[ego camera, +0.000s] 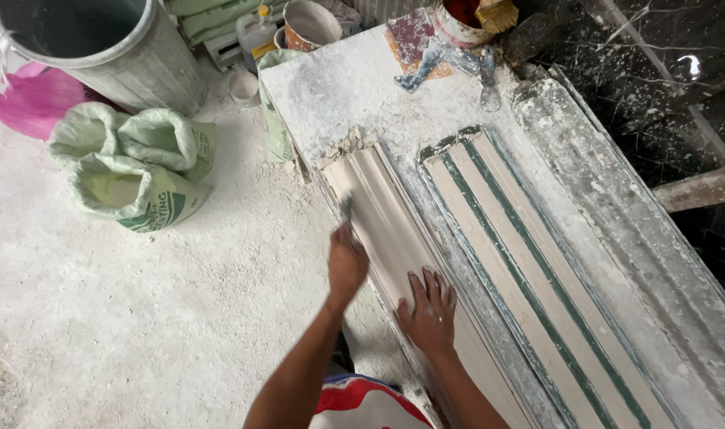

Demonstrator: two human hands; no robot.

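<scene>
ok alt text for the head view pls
Seen from above, a person's left hand holds a small tool against a long pale plaster moulding on a dusty table, while the right hand presses flat on it. A green-striped mould lies alongside; sacks and a bucket stand on the floor.

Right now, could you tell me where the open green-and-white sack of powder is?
In the head view, the open green-and-white sack lies on the dusty floor at the left, just below the grey metal bucket and left of the plaster-covered workbench.

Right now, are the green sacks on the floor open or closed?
Open: the green sacks have their tops rolled down, and pale powder shows inside the front one.
</scene>
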